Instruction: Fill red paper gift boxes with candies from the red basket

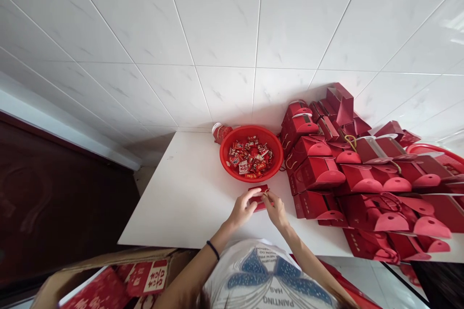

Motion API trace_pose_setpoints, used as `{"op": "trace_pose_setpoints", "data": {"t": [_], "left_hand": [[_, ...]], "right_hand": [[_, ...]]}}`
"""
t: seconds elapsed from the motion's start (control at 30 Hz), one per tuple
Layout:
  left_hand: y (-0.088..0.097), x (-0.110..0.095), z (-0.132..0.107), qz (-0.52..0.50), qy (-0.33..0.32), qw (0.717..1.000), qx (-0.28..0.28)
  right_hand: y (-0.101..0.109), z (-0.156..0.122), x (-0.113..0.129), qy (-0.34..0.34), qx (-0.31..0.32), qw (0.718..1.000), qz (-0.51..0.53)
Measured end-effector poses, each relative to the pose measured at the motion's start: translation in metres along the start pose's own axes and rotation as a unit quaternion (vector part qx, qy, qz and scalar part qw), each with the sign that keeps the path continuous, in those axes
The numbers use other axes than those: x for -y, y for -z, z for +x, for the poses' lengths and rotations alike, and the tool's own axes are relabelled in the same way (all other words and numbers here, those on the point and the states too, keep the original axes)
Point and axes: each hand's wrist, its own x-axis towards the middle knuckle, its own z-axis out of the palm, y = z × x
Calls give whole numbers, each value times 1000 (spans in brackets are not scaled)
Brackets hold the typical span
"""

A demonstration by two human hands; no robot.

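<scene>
My left hand (243, 208) and my right hand (277, 210) meet over a small red gift box (258, 195) on the white table (188, 193). Fingers of both hands curl round the box from either side. Just beyond the box stands a red basin (228, 147) holding several small wrapped sweets (250, 157). A dark band sits on my left wrist.
A big heap of folded red gift boxes (348, 174) covers the right half of the table. A second red basin (440, 152) shows at the far right. A cardboard carton (108, 277) with red packets stands below left. White tiled wall behind; dark wood at left.
</scene>
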Motion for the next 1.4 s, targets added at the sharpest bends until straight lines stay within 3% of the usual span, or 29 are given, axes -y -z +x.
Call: {"op": "trace_pose_setpoints", "data": {"t": [0.1, 0.27, 0.43, 0.53, 0.6, 0.7, 0.83, 0.97, 1.17, 1.3, 1.4], "left_hand": [[5, 1, -1, 78, -37, 995, -51], [8, -22, -2, 11, -66, 998, -8], [14, -53, 7, -98, -108, 987, -69], [17, -56, 14, -104, -74, 987, -99], [17, -52, 14, -98, -38, 990, -96], [15, -45, 8, -80, 0, 994, -74], [16, -36, -2, -61, 31, 995, -79], [25, -31, -4, -49, 46, 993, -99], [34, -29, -1, -26, 54, 991, -116], [32, -28, 3, -16, 57, 992, -109], [28, -31, 8, -3, 44, 995, -89]], "right_hand": [[6, -2, 14, 27, -41, 999, 16], [27, -1, 56, 80, -65, 993, 65], [87, 18, 126, 177, -221, 958, 56], [134, 57, 172, 240, -345, 907, 38], [162, 96, 198, 281, -377, 882, 27], [195, 164, 222, 301, -390, 869, 28], [216, 245, 228, 270, -378, 885, 16], [214, 289, 220, 220, -393, 893, 4], [198, 301, 204, 121, -414, 901, -41], [194, 302, 198, 96, -378, 919, -49], [200, 301, 204, 101, -402, 909, -34]]}}
